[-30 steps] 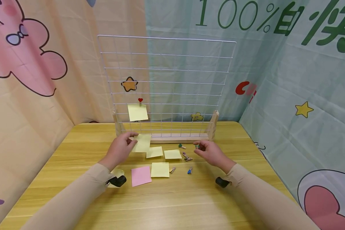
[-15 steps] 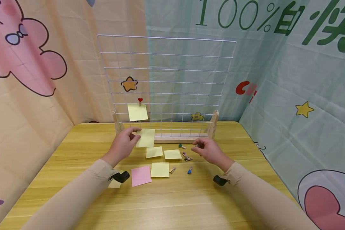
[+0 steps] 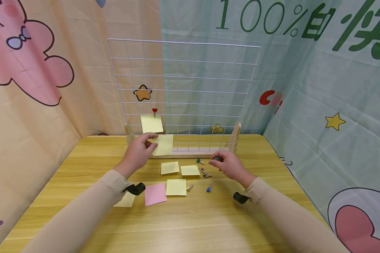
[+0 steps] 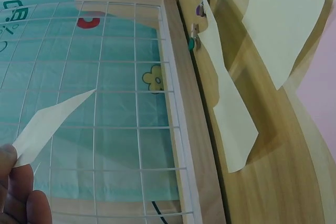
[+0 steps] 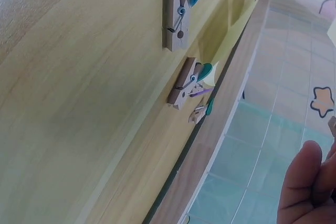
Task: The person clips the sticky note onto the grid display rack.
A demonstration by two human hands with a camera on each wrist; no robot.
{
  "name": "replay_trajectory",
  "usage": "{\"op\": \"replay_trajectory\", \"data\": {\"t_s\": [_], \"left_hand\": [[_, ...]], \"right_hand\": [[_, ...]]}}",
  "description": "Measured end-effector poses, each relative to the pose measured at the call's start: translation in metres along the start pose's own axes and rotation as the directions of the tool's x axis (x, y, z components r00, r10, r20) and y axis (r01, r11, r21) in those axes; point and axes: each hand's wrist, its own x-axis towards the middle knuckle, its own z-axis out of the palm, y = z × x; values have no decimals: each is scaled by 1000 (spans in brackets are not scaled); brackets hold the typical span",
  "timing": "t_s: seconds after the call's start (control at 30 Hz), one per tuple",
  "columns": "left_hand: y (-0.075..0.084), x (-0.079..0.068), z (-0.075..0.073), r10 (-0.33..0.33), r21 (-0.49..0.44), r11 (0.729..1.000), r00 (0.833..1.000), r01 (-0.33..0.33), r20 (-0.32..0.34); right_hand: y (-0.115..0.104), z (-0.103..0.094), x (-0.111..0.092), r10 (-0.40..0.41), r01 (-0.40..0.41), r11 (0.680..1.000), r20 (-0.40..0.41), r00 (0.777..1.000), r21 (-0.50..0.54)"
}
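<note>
Between thumb and fingers my left hand (image 3: 137, 154) pinches a yellow sticky note (image 3: 164, 144) by its left edge. It is raised in front of the lower wire grid (image 3: 206, 77); in the left wrist view the note (image 4: 47, 124) appears nearly edge-on. My right hand (image 3: 232, 167), just above the table at the right, pinches a small clothespin with a green top (image 3: 217, 159), mostly hidden by the fingers. Above the held note, another yellow note (image 3: 151, 123) hangs on the grid from a red heart clothespin (image 3: 154, 110).
On the wooden table (image 3: 209, 225) lie several yellow notes (image 3: 176, 187) and a pink note (image 3: 155, 194). Small wooden clothespins lie to their right, including a blue one (image 3: 209, 188) and a green one (image 3: 200, 161). The grid stands in a wooden base (image 3: 193, 154) near the back curtain.
My left hand has lifted the yellow note up and to the right, from near the table to the grid's lower rows. My right hand has shifted slightly left with its clothespin.
</note>
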Motion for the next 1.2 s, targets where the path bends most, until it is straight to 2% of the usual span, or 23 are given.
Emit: {"op": "replay_trajectory", "data": {"t_s": [0.23,0.63,0.9,1.2], "left_hand": [[5,8,-2,3,-2,1000,1000,-3,-8],[16,18,-7,6,-26,1000,999,-7,-32],[23,27,-10,15,-10,1000,998,-16,-61],[26,37,-13,12,-8,1000,997,-13,-78]], "right_hand": [[-2,1,2,34,-34,999,-6,999,11],[-6,-2,7,-22,22,1000,-10,1000,-3],[-17,-3,12,-23,25,999,-65,998,32],[-33,-5,17,-34,33,999,-115,993,-16]]}}
